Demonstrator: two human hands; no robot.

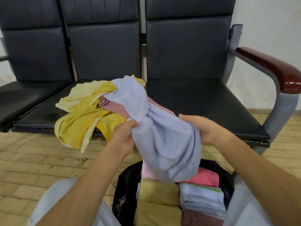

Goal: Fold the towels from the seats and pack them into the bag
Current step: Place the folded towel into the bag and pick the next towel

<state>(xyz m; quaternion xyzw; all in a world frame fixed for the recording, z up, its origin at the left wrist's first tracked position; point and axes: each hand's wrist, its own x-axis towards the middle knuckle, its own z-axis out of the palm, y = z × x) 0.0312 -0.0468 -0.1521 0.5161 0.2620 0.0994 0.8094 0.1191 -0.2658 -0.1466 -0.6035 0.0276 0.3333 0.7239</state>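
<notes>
Three black seats stand in a row in front of a white wall. The right seat has a grey arm with a red-brown armrest on top. The floor is made of light wooden boards.

Both arms reach forward from the bottom of the view. The left hand has its fingers curled tight around a bunch of the blue towel. The right hand grips the other side of it, with the thumb on top. The blue towel is crumpled. Its top end lies on the pile on the middle seat, and its bottom end hangs down over the bag.

On the middle seat lie yellow towels, loose and not folded. Some of them hang over the front edge of the seat. A pink towel lies among them, partly under the blue one.

The black bag sits on the floor between the person's knees. It is open. Folded towels lie in it side by side: two tan ones on the left, a pale blue one on the right, a bright pink one behind that, and a dark red one at the front.
</notes>
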